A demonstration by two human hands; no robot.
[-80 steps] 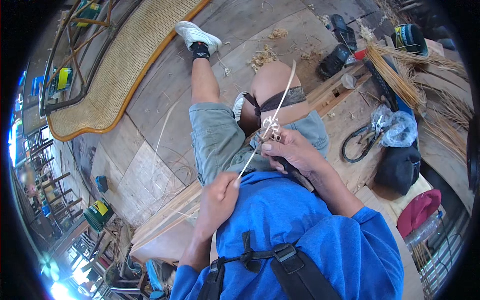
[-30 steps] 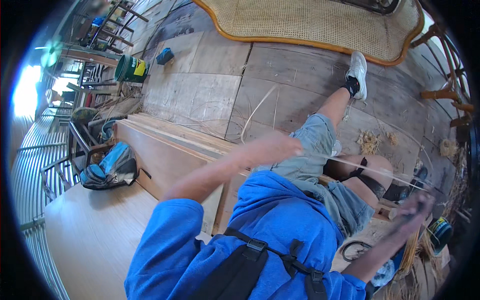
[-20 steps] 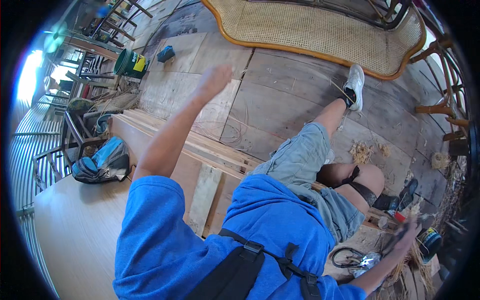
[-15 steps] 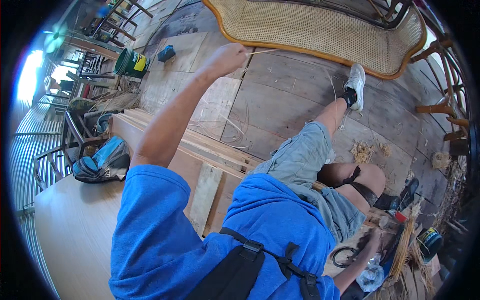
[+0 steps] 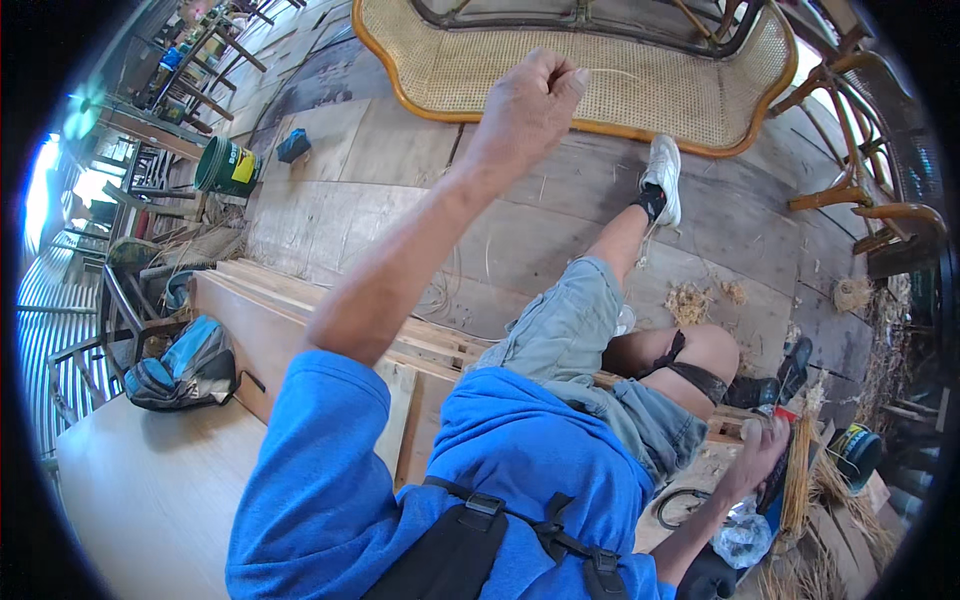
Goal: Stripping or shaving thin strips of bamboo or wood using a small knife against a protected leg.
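Note:
My left hand (image 5: 532, 108) is raised out in front on a stretched arm, thumb and fingers pinched together. A thin pale cane strip (image 5: 612, 73) sticks out of that pinch to the right and looks to lie over the woven cane seat (image 5: 480, 72) behind it. Low on the right, my right hand (image 5: 762, 452) has its fingers curled in, beside a small red object (image 5: 787, 412) and an upright bundle of straw-coloured strips (image 5: 798, 470). What its fingers hold is too small to make out. A crumpled clear plastic bag (image 5: 742, 540) lies just below the right wrist.
Wooden planks (image 5: 300, 300) and a pale tabletop (image 5: 150, 490) with a backpack (image 5: 180, 370) are at left. Two buckets stand at far left (image 5: 227, 167) and right (image 5: 857, 452). Curled shavings (image 5: 688, 303) litter the floor; a curved chair frame (image 5: 850, 190) stands right.
My left hand has swung right and toward the cane seat with the strip. The right hand has moved up, closer to the red object. The whole view has shifted a little.

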